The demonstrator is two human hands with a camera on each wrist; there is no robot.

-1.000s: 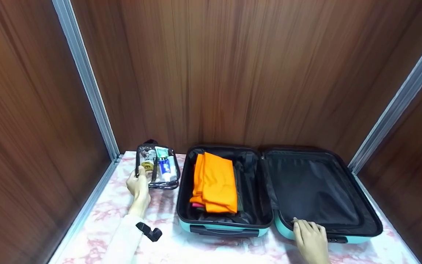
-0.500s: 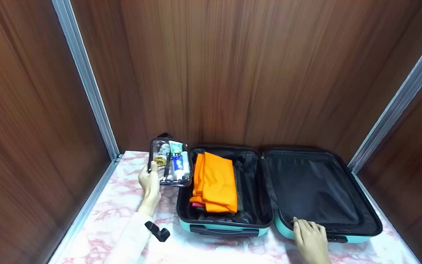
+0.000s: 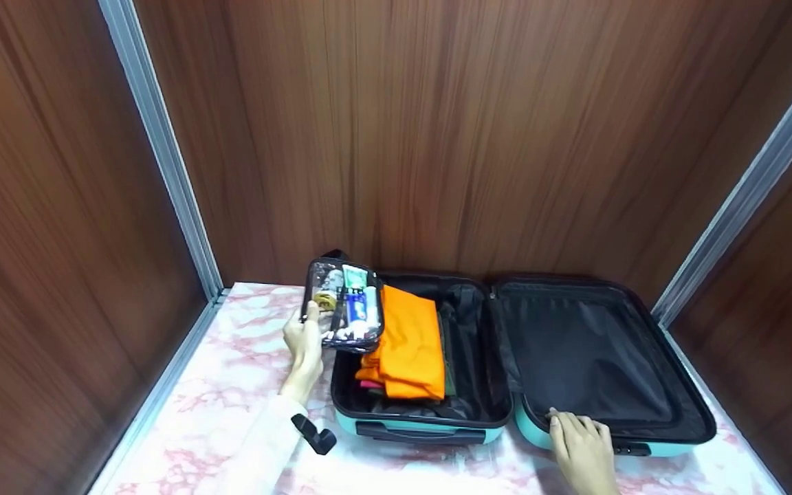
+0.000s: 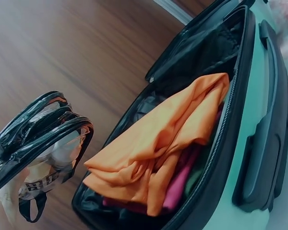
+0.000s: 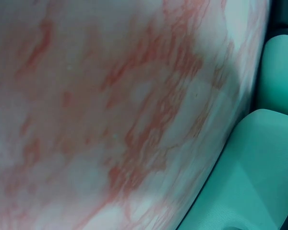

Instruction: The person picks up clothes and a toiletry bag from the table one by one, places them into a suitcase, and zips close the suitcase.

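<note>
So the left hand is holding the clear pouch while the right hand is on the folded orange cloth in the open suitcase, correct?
Not quite: the right hand is at the near edge of the suitcase's right half, not on the folded orange cloth. The head view shows this. The left hand does hold the clear pouch.

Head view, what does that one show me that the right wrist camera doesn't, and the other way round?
Only the head view shows the clear pouch held in the left hand, the folded orange cloth inside the suitcase, and the wood-grain walls. The right hand, at the suitcase's front edge, shows plainly only there too.

Only the right wrist view shows the fine texture lines on the turquoise shell, up close.

Both show that turquoise shell and the marbled tabletop.
</note>
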